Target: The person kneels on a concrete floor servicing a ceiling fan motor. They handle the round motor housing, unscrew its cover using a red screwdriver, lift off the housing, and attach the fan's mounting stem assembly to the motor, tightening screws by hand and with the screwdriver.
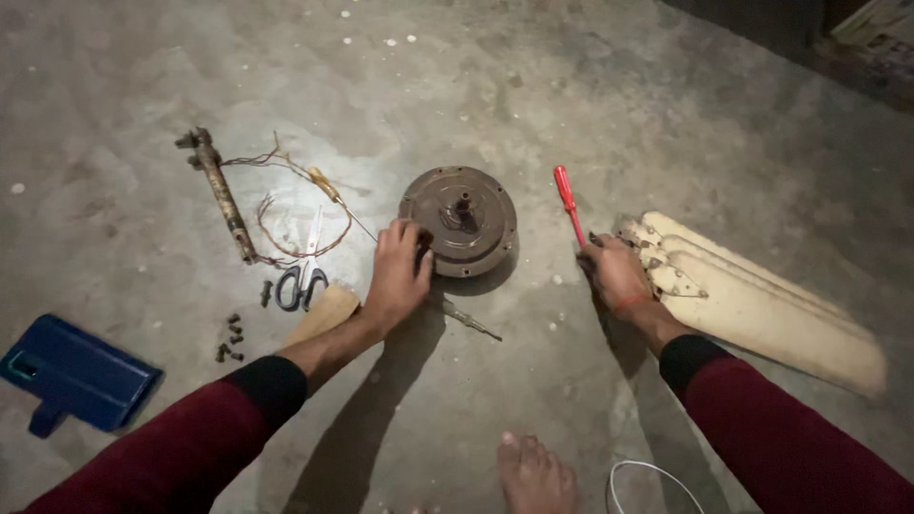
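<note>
The left hand [398, 276] covers the near-left rim of the round fan motor housing [460, 219], so its grip there cannot be seen. The right hand [617, 274] hides the lower shaft and tip of the red-handled screwdriver [568, 200] and the mounting ends of the cream fan blades [762, 300]. The bare foot [535, 474] and white cable [652, 484] are cut by the bottom edge. The small dark screws [229, 338] are too small to tell apart. A box [881, 24] at the top right corner is cropped and dim
</note>
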